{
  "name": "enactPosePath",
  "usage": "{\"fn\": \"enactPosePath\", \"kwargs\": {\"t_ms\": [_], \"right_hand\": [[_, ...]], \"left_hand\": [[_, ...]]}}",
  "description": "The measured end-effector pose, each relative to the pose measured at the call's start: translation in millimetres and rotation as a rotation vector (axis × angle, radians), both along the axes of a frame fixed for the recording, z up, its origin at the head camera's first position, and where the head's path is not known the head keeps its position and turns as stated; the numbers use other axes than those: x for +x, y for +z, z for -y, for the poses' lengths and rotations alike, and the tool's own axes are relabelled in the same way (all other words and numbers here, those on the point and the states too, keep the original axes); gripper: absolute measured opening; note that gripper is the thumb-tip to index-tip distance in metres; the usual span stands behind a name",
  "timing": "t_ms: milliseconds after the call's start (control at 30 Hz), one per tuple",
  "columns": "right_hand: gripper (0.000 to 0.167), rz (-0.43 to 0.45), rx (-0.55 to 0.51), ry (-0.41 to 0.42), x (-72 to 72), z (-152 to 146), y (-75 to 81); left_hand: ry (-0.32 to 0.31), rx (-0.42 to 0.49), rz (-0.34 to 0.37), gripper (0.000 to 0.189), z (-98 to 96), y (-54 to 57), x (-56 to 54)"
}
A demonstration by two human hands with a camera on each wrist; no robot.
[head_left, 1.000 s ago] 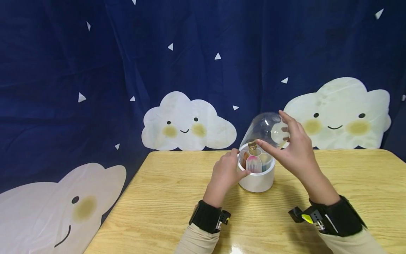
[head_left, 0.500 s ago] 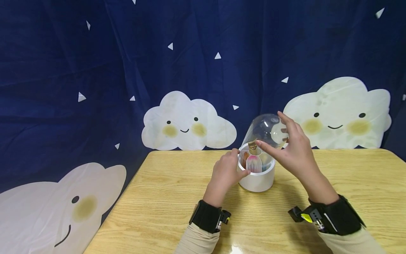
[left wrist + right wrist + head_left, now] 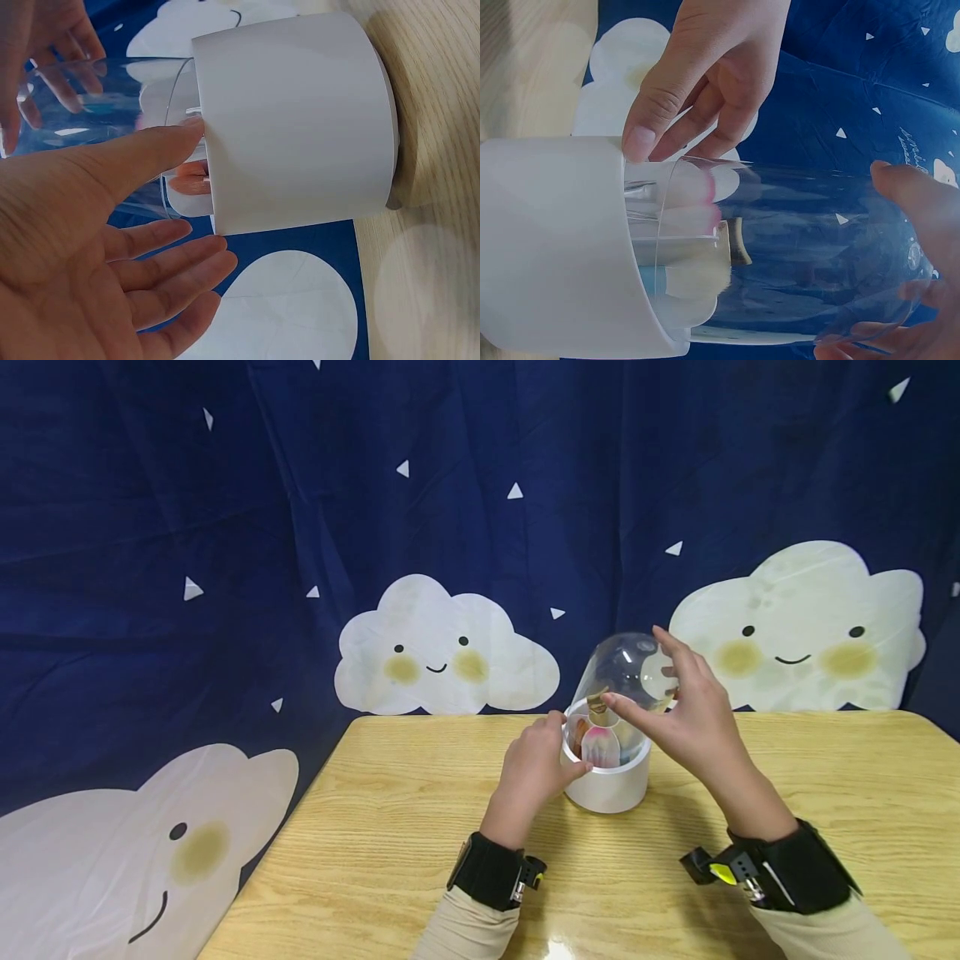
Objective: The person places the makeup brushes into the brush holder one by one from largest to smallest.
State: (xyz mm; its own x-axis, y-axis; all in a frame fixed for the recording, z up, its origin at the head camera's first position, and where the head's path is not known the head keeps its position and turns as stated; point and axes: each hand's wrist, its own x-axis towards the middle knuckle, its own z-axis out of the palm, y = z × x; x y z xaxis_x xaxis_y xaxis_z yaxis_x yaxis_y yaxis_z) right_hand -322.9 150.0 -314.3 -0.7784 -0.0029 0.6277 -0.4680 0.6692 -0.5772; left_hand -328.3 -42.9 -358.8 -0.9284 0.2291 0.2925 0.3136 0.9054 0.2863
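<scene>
A white round makeup brush holder (image 3: 606, 791) stands on the table, with makeup brushes (image 3: 694, 219) visible inside, some pink-tipped and one pale cream. Over its opening sits a clear dome lid (image 3: 626, 670), tilted in the head view, its lower edge within the white rim. My right hand (image 3: 697, 714) grips the lid's rounded top between spread thumb and fingers. At the holder's left side, my left hand (image 3: 527, 768) holds the rim, thumb in front and fingers behind. A gold-coloured piece (image 3: 739, 241) shows through the lid; its kind is unclear.
The wooden table (image 3: 390, 827) reaches to a dark blue curtain (image 3: 480, 410) with white clouds and triangles on it. Both wrists carry black straps with small cameras, the right camera (image 3: 697, 865) standing out towards the left.
My right hand and the dome lid have come down slightly towards the white holder. The left hand and the holder have stayed in place.
</scene>
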Motion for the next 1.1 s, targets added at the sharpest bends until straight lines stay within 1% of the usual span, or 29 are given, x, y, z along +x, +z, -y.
{"fn": "enactPosePath", "kwargs": {"t_ms": [167, 467, 700, 1100], "right_hand": [[0.102, -0.002, 0.007, 0.002, -1.2, 0.6, -0.9], [0.102, 0.02, 0.016, 0.003, -1.2, 1.1, -2.2], [0.102, 0.023, 0.02, 0.009, -1.6, 1.4, -2.8], [0.104, 0.073, 0.038, 0.01, -2.3, 0.4, -4.3]], "left_hand": [[0.001, -0.003, 0.005, 0.064, 0.5, 0.7, 0.2], [-0.001, -0.026, -0.01, 0.063, 0.6, 1.5, 0.3], [0.005, -0.034, 0.004, 0.061, 0.5, 2.8, 0.3], [0.007, -0.044, 0.012, 0.053, 0.5, 3.2, 0.5]]}}
